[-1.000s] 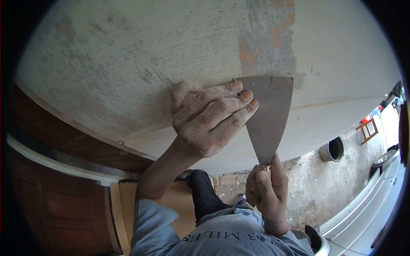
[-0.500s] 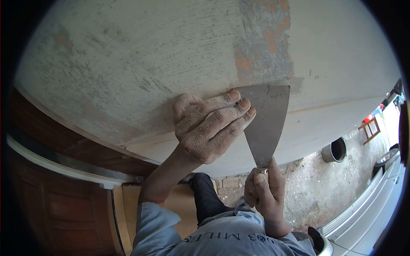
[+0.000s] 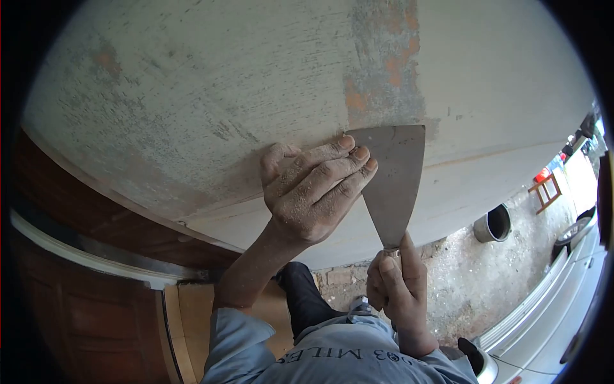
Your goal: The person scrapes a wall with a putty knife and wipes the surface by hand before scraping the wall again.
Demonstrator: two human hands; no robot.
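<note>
A wide flat scraper point(image 3: 394, 173) has its broad edge against the painted wall point(image 3: 243, 70), at the lower end of a scraped strip showing grey and orange. Its handle is wrapped by the fingers of my right hand point(image 3: 403, 285), with the thumb along the top and the index finger stretched toward the blade. My left hand point(image 3: 313, 192) is coated in pale dust. Its fingers are extended, fingertips resting on the left edge of the blade, and the thumb lies toward the wall.
Below the wall on the right, a round metal pot point(image 3: 492, 224) stands on the rough ground point(image 3: 473, 288). A wooden stool point(image 3: 545, 193) is farther off, and a light-coloured car point(image 3: 563, 313) is at the lower right. A brown panelled door point(image 3: 96, 320) is at the lower left.
The view has shifted slightly, so the scraped strip, pot and stool appear farther left. Both hands keep their places on the scraper, with the blade slightly left in view.
</note>
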